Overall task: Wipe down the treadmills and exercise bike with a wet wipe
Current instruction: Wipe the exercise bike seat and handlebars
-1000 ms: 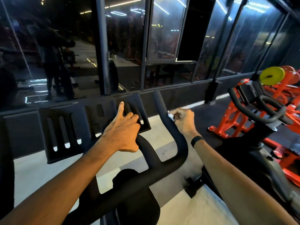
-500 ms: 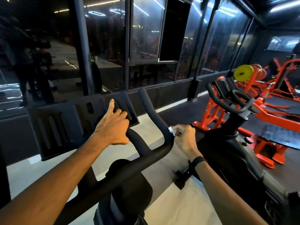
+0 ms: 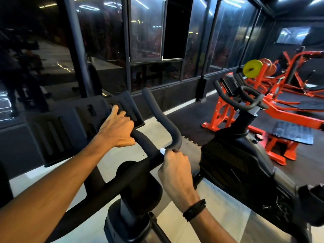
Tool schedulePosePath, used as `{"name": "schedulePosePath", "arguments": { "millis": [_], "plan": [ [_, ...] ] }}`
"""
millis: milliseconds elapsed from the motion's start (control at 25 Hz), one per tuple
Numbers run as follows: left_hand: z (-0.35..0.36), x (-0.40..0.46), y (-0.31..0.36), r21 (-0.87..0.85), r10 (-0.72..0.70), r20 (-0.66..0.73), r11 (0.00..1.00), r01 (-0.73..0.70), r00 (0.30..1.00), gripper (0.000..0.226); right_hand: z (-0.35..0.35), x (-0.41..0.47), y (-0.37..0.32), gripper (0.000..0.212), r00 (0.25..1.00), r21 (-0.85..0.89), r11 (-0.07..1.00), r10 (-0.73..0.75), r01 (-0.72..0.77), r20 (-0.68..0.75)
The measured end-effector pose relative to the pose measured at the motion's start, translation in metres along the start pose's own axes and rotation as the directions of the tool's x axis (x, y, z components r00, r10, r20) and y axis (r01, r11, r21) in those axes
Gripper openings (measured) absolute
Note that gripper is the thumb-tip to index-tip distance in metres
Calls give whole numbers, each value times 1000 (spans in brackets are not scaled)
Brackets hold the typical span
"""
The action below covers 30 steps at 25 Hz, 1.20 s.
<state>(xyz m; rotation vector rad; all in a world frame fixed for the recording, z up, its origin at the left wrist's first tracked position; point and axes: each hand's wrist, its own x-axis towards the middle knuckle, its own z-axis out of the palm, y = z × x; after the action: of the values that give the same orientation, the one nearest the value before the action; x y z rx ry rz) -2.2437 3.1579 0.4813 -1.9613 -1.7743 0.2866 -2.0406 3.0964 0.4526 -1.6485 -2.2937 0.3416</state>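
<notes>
Head view: my right hand (image 3: 176, 170) pinches the white wipe (image 3: 162, 151) against the near bend of the bike handlebar (image 3: 163, 118). Farther left, my left hand (image 3: 117, 129) curls over the inner bar, forefinger straight against the tablet holder (image 3: 73, 127). A second bike (image 3: 242, 155) stands right.

pale floor (image 3: 112, 165), exercise bike (image 3: 133, 195) standing on it
</notes>
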Motion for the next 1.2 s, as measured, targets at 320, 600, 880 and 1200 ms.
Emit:
{"name": "schedulePosePath", "arguments": {
  "millis": [320,600,880,1200],
  "plan": [
    [-2,-5,-2,-98,-11,-35,995,7,999,41,-13,-22,-13,12,962,366,893,-214,262,-167],
    [-1,-49,-16,-460,3,-51,887,-26,999,69,10,27,22,25,965,222,974,23,37,-263],
    [27,-131,-79,-658,-387,-350,750,70,853,44,5,49,-33,16,938,185,967,222,-176,-265],
    [51,-202,-65,-647,-369,-377,761,44,850,42,27,62,-162,7,934,80,974,-177,211,-310]
  ]
}}
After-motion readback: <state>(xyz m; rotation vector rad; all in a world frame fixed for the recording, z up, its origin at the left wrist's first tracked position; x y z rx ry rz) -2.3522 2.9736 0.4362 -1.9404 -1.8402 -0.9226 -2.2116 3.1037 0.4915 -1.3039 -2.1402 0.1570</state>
